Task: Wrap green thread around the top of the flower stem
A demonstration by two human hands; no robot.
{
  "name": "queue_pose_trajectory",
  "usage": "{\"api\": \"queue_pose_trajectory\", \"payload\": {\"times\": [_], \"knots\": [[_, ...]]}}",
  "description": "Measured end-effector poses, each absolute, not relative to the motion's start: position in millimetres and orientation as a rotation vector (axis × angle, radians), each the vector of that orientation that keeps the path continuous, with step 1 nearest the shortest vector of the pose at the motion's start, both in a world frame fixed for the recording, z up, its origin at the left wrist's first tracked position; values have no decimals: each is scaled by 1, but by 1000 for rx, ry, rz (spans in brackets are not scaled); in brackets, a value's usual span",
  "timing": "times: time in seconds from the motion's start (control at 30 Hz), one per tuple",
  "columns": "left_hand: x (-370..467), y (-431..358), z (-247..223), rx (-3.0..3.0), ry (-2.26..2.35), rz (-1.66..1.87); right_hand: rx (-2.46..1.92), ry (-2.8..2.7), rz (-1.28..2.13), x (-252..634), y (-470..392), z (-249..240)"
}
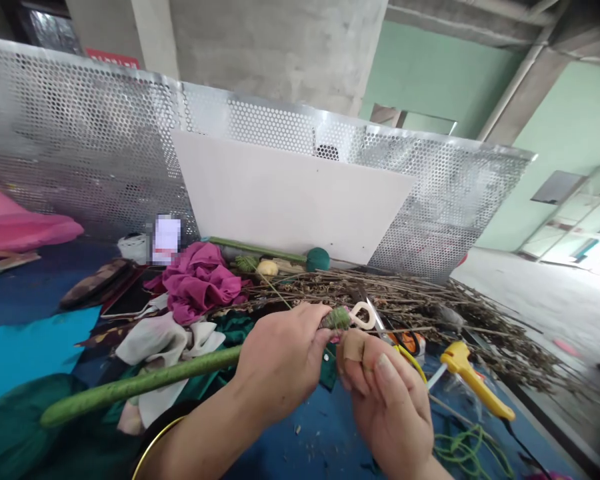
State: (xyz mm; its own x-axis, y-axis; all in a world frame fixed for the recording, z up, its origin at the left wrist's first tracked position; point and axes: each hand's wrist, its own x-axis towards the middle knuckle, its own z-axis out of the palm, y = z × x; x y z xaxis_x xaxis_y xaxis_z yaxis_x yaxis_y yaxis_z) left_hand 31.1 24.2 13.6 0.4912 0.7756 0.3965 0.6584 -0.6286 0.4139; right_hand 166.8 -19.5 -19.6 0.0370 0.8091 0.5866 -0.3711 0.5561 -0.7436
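My left hand [283, 363] is closed around a long green-wrapped stick [145, 385], whose near end reaches down to the left. Past my thumb the stick's tip [339, 319] shows, wound with green yarn. A thin strand runs from a small green yarn ball [247, 264] toward my left hand. Close beside the tip, my right hand [387, 393] has its fingers curled and pressed together, with a tan bandage on one finger. Whatever those fingers pinch is hidden. Scissors [364, 315] with a pale handle loop lie just behind the tip.
A yellow glue gun [477, 381] and tangled green cord [473, 450] lie at right. Dried twigs [430, 300] stretch across the back. Magenta cloth [200, 283], white cloth [155, 347] and dark green fabric [25, 427] are at left. A white board [295, 193] leans on perforated metal.
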Motion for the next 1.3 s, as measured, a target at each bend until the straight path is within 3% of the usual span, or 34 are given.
{"api": "queue_pose_trajectory", "payload": {"times": [0.73,1.3], "knots": [[46,19,2,2680,1227,795,-572,-1070,705,174,-34,11],[29,16,25,2299,1280,866,-747,-1112,679,168,-30,-48]]}}
